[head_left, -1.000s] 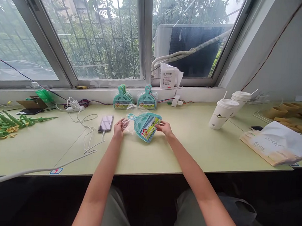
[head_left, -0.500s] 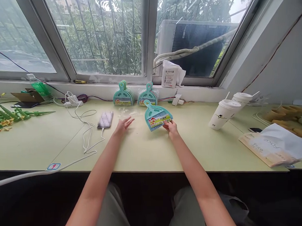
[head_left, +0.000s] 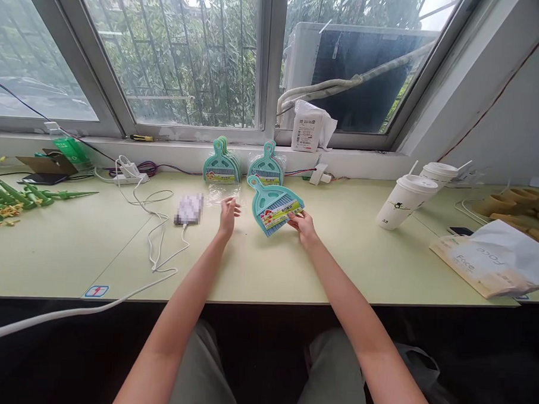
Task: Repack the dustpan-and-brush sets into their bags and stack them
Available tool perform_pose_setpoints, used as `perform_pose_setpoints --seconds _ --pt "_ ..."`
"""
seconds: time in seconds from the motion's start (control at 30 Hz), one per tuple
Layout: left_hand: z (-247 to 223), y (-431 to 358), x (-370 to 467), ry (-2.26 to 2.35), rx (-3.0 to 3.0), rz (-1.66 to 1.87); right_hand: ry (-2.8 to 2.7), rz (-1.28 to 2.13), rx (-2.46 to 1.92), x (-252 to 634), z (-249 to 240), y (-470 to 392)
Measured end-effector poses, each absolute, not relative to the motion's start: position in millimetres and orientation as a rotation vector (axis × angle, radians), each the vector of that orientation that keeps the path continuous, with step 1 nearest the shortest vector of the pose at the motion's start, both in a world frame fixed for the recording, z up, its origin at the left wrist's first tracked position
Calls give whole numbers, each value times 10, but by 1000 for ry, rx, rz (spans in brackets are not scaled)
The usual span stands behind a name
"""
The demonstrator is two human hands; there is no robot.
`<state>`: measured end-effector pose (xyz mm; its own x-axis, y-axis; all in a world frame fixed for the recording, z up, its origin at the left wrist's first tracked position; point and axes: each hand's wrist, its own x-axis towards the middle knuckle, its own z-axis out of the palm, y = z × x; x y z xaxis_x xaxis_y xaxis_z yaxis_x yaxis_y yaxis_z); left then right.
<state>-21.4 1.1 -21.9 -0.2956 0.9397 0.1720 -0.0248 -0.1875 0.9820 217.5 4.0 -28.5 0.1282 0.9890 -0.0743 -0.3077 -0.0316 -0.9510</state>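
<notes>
The teal dustpan set [head_left: 276, 207] tilts above the bench [head_left: 266, 273], corner pinched by the right hand [head_left: 304, 226]. The left hand [head_left: 229, 216], half-open and seemingly empty, has just released the clear wrapper [head_left: 217, 195], so the set looks unwrapped. 2 dustpan stacks [head_left: 220, 163] stand behind, at the back edge.

Possibly an office: long table [head_left: 257, 273], window [head_left: 177, 61], power strip [head_left: 136, 178].

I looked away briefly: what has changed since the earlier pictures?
The left hand let go of the clear plastic wrapper, now lying on the table beyond it. The right hand still holds the teal dustpan set, its handle swung from leftward to more forward. The phone, cups and standing dustpans stayed put.
</notes>
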Motion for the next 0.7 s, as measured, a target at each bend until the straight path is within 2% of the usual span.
perform_pose_setpoints --seconds 0.1,0.17,0.33,0.5,0.63,0.7 --pt "-251 -44 -96 988 1208 1154 -921 1314 -1045 2133 -281 14" --pt "-295 -71 -34 954 1195 1065 -965 1348 -1085 2140 -275 17" --pt "-346 -53 -39 1050 1070 1178 -997 1378 -1355 2327 -268 126" --pt "-368 -13 -76 1101 1079 1210 -664 1258 -1243 2645 -284 248" --pt "-370 -54 -16 1082 1099 1155 -778 1197 -1224 2662 -278 240" --pt "-345 -95 22 1054 1132 1132 -925 1053 -1312 2534 -266 183"
